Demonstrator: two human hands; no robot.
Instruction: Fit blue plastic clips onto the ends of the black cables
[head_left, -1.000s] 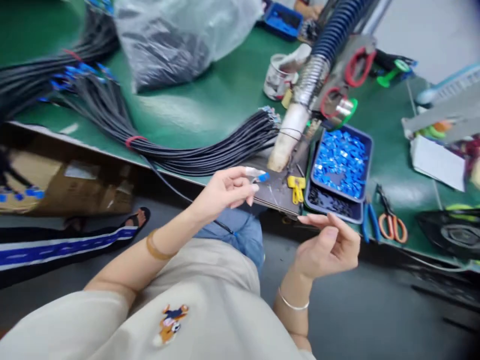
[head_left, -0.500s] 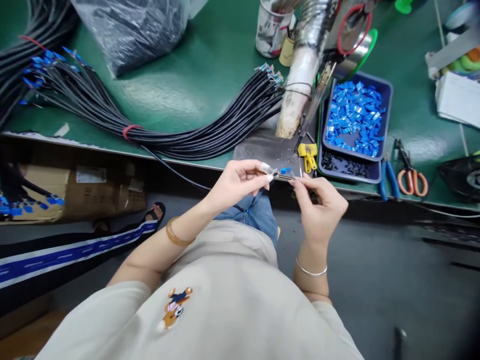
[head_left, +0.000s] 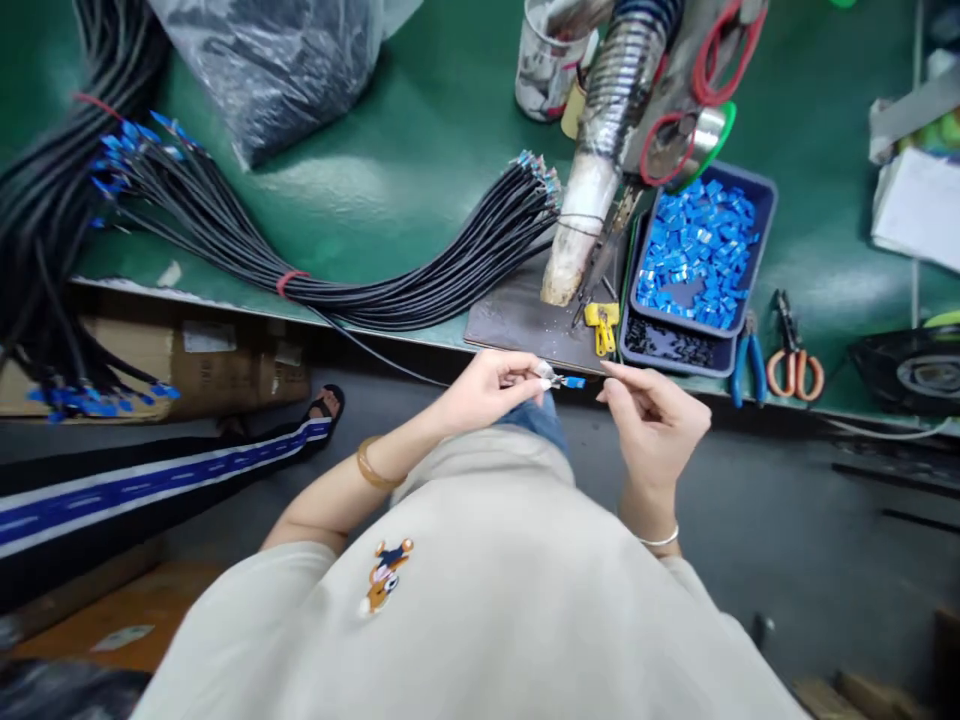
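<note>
My left hand (head_left: 491, 385) is closed in a pinch on the end of a thin black cable with a small blue connector (head_left: 571, 381) at its tip; the cable (head_left: 375, 350) trails left under the table edge. My right hand (head_left: 652, 420) sits just right of the connector, fingers loosely curled and a small gap from it; nothing shows in it. Both hands hover below the front edge of the green table (head_left: 405, 190), over a dark metal plate (head_left: 525, 320).
A tied bundle of black cables (head_left: 420, 280) lies across the table. A blue tray of blue connectors (head_left: 697, 250), yellow clip (head_left: 602, 327), blue pliers (head_left: 748, 355), orange scissors (head_left: 795, 365), a hose nozzle (head_left: 592, 210), a plastic bag (head_left: 270, 60). Another person's striped leg (head_left: 150, 480) at left.
My right hand came to the connector half a second ago, then drew slightly away. Both hands dropped lower, toward my lap. The view tilted down.
</note>
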